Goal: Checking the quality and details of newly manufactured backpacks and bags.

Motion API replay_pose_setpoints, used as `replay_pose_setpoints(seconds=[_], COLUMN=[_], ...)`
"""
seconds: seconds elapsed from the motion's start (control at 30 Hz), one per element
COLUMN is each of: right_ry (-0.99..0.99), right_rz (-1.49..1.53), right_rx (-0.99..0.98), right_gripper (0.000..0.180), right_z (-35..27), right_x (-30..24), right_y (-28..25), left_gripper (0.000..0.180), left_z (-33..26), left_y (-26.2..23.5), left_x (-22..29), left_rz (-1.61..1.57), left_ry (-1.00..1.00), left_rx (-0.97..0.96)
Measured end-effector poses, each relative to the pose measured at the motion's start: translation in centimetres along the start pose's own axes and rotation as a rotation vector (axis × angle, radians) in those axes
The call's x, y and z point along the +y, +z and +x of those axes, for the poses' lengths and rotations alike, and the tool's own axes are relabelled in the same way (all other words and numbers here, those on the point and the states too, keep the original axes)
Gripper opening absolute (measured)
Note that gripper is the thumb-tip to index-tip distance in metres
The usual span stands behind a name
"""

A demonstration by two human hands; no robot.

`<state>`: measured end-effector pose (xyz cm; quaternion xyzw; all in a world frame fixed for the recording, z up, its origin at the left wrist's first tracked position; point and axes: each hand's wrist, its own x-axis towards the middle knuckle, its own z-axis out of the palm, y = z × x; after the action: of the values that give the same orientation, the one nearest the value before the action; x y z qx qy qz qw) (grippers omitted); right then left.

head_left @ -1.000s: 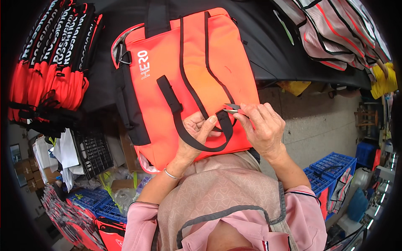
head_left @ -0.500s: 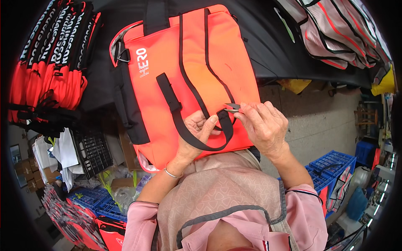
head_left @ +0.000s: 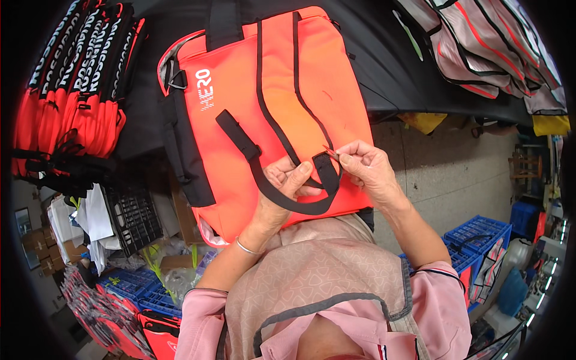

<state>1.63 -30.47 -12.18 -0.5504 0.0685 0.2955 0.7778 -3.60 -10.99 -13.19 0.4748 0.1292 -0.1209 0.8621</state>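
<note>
Bag (head_left: 264,102) shifted up; strap (head_left: 300,192) btwn hands.

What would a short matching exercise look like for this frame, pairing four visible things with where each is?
Things:
1. orange bag
2. left hand
3. right hand
4. blue crates

Places:
a. on the floor at the person's right
b. pinching something small at the handle's right end
c. flat on the dark table
d. holding the black handle loop

Pairs: 1-c, 2-d, 3-b, 4-a
</note>
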Motion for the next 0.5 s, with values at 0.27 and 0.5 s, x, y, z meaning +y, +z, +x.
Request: replay_pose_setpoints(seconds=[0.27,0.5], right_ry=[-0.49,-0.801], right_rz=[-0.786,-1.182], right_rx=[0.22,0.257], right_gripper=[0.018,0.021], right_z=[-1.0,-1.5], right_x=[-1.4,-2.2], right_y=[0.6,1.2], left_gripper=[0.029,0.026], left_z=[0.0,0.2], left_y=[0.5,0.0], left_x=[-0.1,-0.5], left_rz=[0.143,0.181], left_ry=[0.073,0.093], left_rx=[0.031,0.03])
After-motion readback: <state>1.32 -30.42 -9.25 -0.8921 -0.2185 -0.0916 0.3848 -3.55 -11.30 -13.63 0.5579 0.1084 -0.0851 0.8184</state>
